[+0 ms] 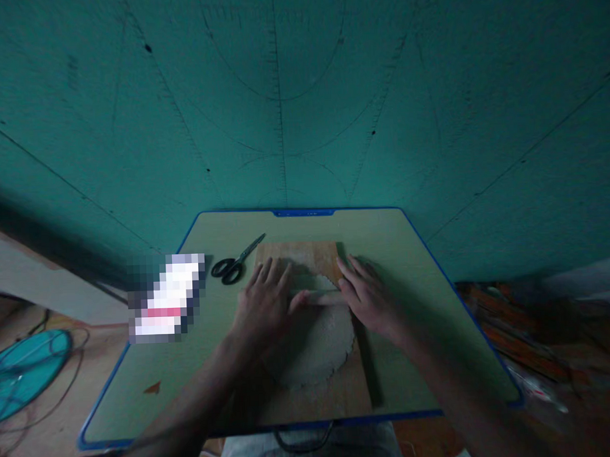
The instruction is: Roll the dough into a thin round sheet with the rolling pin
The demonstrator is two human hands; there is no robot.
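A thin, pale rolling pin (pixel 325 297) lies across a flattened sheet of dough (pixel 314 345) with a ragged edge. The dough rests on a wooden cutting board (pixel 310 251). My left hand (pixel 265 296) lies over the pin's left end, fingers stretched forward and apart, the thumb along the pin. At the other end, my right hand (pixel 364 290) rests flat with its fingers extended past the pin. Both palms hide the pin's ends. Black-handled scissors (pixel 233 265) lie open-bladed or closed, I cannot tell, left of the board.
The board sits on a small blue-edged table (pixel 400 252) against a green wall (pixel 301 122). A blurred-out bright rectangular thing (pixel 170 296) is at the table's left edge. A small brown triangular scrap (pixel 153 388) lies front left. A teal round object (pixel 30 371) and cables are on the floor.
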